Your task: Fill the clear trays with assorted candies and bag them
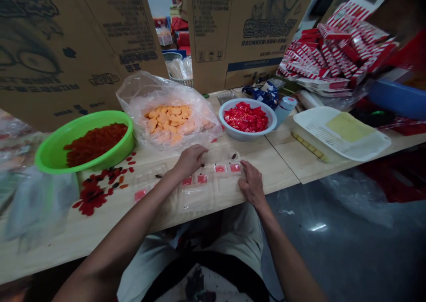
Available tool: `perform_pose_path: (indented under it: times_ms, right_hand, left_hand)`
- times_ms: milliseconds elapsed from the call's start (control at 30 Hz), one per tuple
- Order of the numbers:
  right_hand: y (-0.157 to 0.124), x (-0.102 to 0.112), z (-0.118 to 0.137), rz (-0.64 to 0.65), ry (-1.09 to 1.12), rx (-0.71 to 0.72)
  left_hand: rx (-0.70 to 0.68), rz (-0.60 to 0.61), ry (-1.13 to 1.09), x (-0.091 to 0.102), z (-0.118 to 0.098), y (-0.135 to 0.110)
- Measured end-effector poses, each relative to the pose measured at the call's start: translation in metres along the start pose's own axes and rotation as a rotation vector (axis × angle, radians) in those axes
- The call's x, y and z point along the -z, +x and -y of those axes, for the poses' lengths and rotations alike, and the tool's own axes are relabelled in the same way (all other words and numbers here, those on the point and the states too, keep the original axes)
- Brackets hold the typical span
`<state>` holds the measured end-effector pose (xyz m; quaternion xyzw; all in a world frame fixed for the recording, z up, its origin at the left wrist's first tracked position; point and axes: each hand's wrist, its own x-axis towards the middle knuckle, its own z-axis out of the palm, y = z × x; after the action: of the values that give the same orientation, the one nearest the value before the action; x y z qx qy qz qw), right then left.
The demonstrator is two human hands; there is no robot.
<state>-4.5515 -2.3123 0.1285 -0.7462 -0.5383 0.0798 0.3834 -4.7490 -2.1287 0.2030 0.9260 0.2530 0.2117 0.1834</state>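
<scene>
The left hand (190,161) hung curled over a clear moulded plastic tray (196,198), its fingertips turned down toward the pockets; whether it pinched anything, I could not tell. The right hand (252,184) lay open and empty-looking, its fingers (244,169) pressing lightly on the tray's edge, just beside small pink squares (219,169) seated in the pockets. Left of the left hand stood a round bright-green plastic basin (100,115) of dark red gummy pieces, with loose red pieces (89,198) scattered on the pale wooden table (266,169) below it. Ahead of the hands sat a clear plastic bag (140,93) of orange pieces and a pale grey bowl (248,135) of shiny red-wrapped sweets. The tray looked unfixed, so uneven pressure from the right hand could have tipped or slid it and shaken the squares out of their pockets. A careless sweep of the left forearm could have dragged the loose red pieces onto the tray or off the table.
</scene>
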Motion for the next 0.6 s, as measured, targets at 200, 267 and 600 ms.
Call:
perform_pose_path:
  times_ms: [200, 267, 600]
  right_hand:
    - [0.001, 0.001, -0.001, 0.031, -0.071, 0.003]
    - [0.007, 0.005, 0.001, 0.072, -0.146, 0.05]
    - [0.058, -0.009, -0.037, 0.125, -0.505, 0.491]
  left_hand:
    - [-0.228, 0.199, 0.111, 0.008, 0.009, -0.06]
    - [-0.218, 0.173, 0.128, 0.0, 0.006, -0.066]
    - [-0.11, 0.123, 0.224, -0.018, -0.014, -0.082]
